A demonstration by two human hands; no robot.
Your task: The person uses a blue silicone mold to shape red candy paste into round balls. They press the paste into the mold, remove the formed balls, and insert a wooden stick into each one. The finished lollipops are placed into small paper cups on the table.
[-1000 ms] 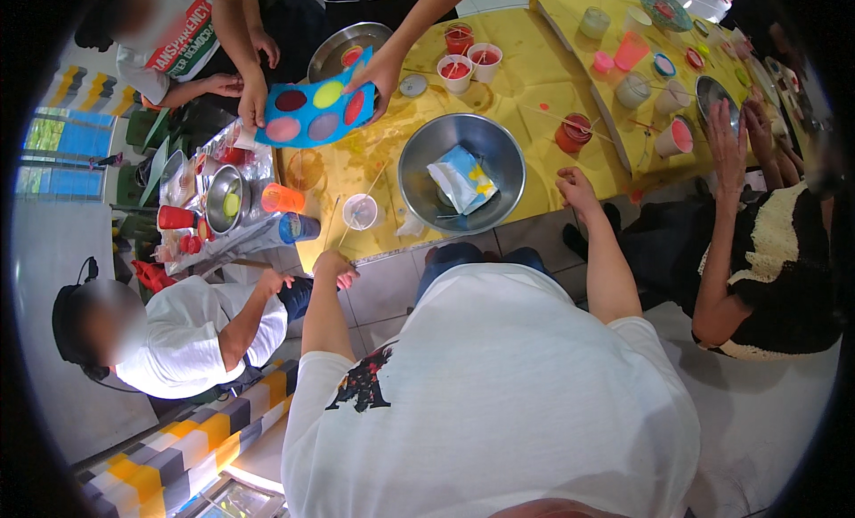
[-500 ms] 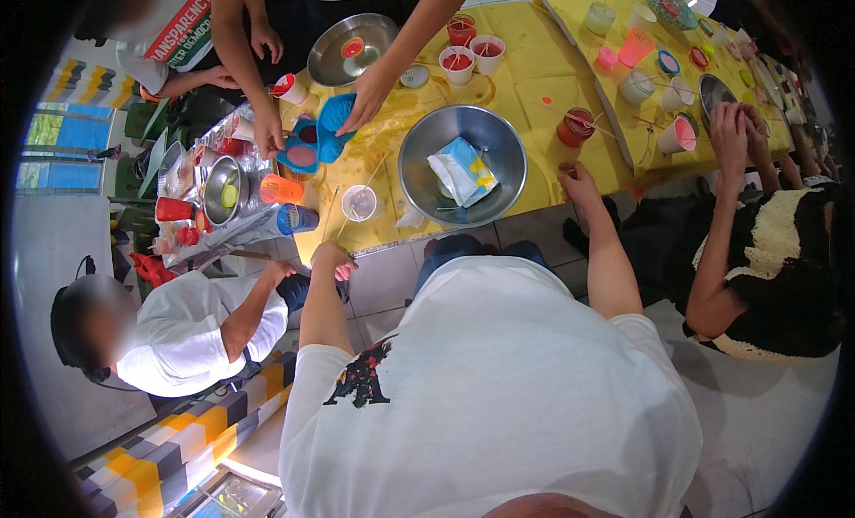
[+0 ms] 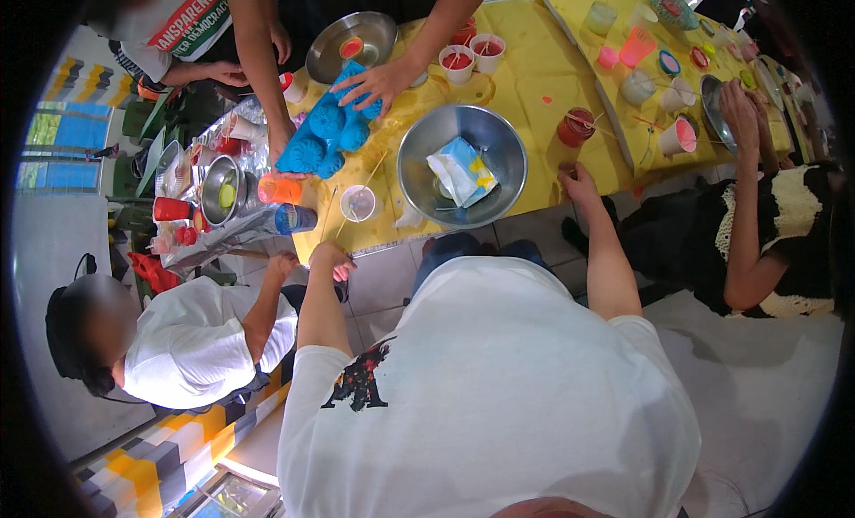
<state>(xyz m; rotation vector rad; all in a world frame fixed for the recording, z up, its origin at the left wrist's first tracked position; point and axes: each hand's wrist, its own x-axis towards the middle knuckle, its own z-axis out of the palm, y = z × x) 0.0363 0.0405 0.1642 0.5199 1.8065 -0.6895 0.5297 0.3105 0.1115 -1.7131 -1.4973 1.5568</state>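
Observation:
My left hand [image 3: 331,258] rests at the near edge of the yellow table [image 3: 525,81], fingers curled, with nothing visible in it. A small clear cup [image 3: 358,203] with a thin stick stands just beyond it. My right hand [image 3: 579,181] lies on the yellow cloth with fingers spread, right of a large steel bowl [image 3: 414,175] that holds a blue and white packet [image 3: 463,169]. A red cup [image 3: 575,126] with sticks stands just past my right hand. Across the table, another person's hands press on an upturned blue silicone mould [image 3: 328,133].
A seated person in white [image 3: 191,340] is at my left, beside a foil-covered surface with red cups and a small steel bowl [image 3: 220,190]. A person in black [image 3: 739,224] sits at my right. Orange [image 3: 280,190] and blue [image 3: 296,219] cups, white cups and another steel bowl [image 3: 331,39] crowd the table.
The other person has turned the blue mould over, from face up with coloured fillings to face down on the table. My hands have stayed almost still.

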